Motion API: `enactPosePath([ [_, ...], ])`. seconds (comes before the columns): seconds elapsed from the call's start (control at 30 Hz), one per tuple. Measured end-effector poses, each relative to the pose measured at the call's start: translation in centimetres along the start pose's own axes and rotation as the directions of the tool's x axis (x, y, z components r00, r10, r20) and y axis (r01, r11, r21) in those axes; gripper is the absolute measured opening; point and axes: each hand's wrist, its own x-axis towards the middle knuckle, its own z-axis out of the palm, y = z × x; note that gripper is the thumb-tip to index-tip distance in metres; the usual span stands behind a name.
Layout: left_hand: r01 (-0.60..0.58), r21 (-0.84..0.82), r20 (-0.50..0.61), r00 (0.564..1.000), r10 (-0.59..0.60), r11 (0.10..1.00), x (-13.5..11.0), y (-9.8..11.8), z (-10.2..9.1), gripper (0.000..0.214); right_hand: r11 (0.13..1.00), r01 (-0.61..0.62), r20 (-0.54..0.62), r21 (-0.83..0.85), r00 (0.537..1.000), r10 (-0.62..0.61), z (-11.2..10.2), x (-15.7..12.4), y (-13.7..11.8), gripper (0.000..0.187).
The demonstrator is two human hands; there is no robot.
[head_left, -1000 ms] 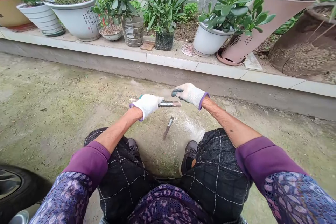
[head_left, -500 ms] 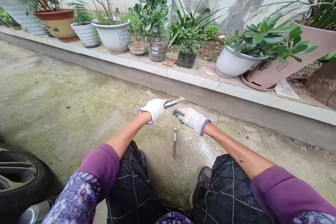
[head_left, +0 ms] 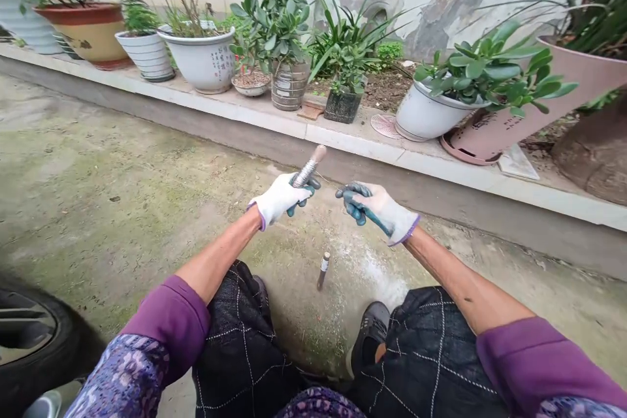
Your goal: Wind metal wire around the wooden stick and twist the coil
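Both my hands wear white gloves with dark green palms. My left hand (head_left: 281,198) is closed around a short grey metal rod (head_left: 308,168) with a threaded-looking surface; the rod's free end points up and away from me. Just to its right, my right hand (head_left: 377,209) hovers with curled fingers apart and nothing in it, not touching the rod. A second, darker rod (head_left: 322,270) lies on the concrete ground below the hands, between my knees.
A raised tiled ledge (head_left: 343,137) runs across ahead, carrying several potted plants, among them a white pot (head_left: 203,62) and a tilted pink pot (head_left: 494,130). A car tyre (head_left: 29,339) sits at the lower left. My shoe (head_left: 367,333) rests near the fallen rod.
My left hand has tipped the rod from nearly level to pointing upward. My right hand has turned palm-up and drifted slightly right. The view has lifted a little.
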Motion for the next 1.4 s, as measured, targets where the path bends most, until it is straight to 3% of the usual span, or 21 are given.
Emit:
enactPosePath([
  [0.1,0.034,-0.026,0.021,0.999,-0.034,0.999,0.0,0.9,0.5,0.035,1.0,-0.006,-0.005,0.005,1.0,0.006,-0.9,-0.5,-0.7,0.029],
  [0.27,0.06,0.004,0.01,0.998,-0.06,0.998,-0.5,2.6,1.4,0.036,0.997,-0.05,0.106,0.063,0.993,0.043,-2.4,-1.4,-1.4,0.029],
  [0.4,0.056,0.014,0.001,0.998,-0.056,0.998,-0.9,3.7,2.2,0.036,0.989,-0.005,0.162,0.149,0.987,-0.019,-3.5,-1.9,-0.9,0.039],
  [0.53,0.025,0.031,0.002,1.0,-0.025,0.999,-1.1,4.6,3.3,0.039,0.993,0.031,0.161,0.112,0.986,-0.049,-4.4,-2.5,-0.6,0.032],
  [0.7,-0.008,-0.058,0.083,0.996,0.012,0.998,-1.4,6.0,5.0,0.047,0.999,0.043,0.064,0.005,0.997,-0.044,-4.9,-3.2,-0.6,0.022],
  [0.8,-0.034,-0.163,0.166,0.984,0.062,0.986,-1.3,6.8,5.9,0.051,0.988,0.064,0.025,0.143,0.997,-0.068,-5.6,-3.5,-0.8,0.03],
  [0.9,-0.057,-0.195,0.182,0.979,0.094,0.979,-1.1,7.5,6.8,0.045,0.912,0.206,-0.152,0.355,0.975,-0.161,-7.1,-3.8,-1.1,0.032],
  [0.97,-0.062,-0.183,0.176,0.98,0.094,0.981,-1.1,7.9,7.4,0.041,0.883,0.269,-0.294,0.385,0.943,-0.158,-8.5,-3.8,-1.1,0.03],
  [1.07,-0.073,-0.199,0.185,0.977,0.11,0.977,-1.2,8.4,8.0,0.033,0.947,0.171,-0.359,0.273,0.931,-0.064,-10.0,-3.7,-0.1,0.03],
  [1.13,-0.078,-0.231,0.194,0.973,0.125,0.97,-1.3,8.6,8.3,0.028,0.985,0.041,-0.281,0.166,0.96,0.008,-10.1,-3.8,1.0,0.033],
  [1.23,-0.067,-0.292,0.215,0.967,0.134,0.954,-1.2,8.8,8.3,0.024,0.996,-0.084,-0.063,0.014,0.994,0.085,-9.0,-4.0,2.6,0.045],
  [1.4,-0.042,-0.402,0.238,0.96,0.149,0.915,-0.9,8.8,8.3,0.021,0.999,-0.024,0.215,0.03,0.976,0.017,-5.6,-4.1,2.9,0.053],
])
